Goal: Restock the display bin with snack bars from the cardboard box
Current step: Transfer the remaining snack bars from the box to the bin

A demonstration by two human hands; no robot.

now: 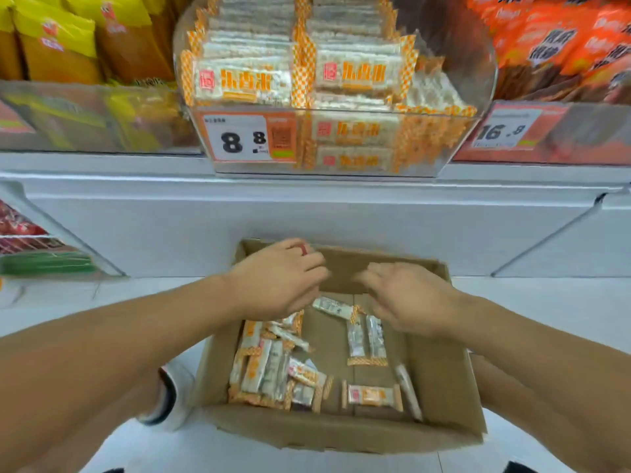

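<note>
A brown cardboard box (pixel 440 387) sits on the white floor below the shelf. Several white-and-orange snack bars (pixel 266 367) lie loose on its bottom, most at the left, with two side by side near the middle (pixel 367 339). My left hand (pixel 276 278) and my right hand (pixel 409 298) hover over the far half of the box, fingers relaxed, holding nothing. Above, the clear display bin (pixel 478 63) holds stacked rows of the same bars (pixel 242 80) and a price tag reading 8.8 (pixel 239 138).
Yellow snack bags (pixel 68 39) fill the bin at the left, orange bags (pixel 560 39) the one at the right with a 16.8 tag (pixel 502 131). A white shelf front (pixel 307 216) rises behind the box. A white shoe (pixel 170 397) stands beside the box's left wall.
</note>
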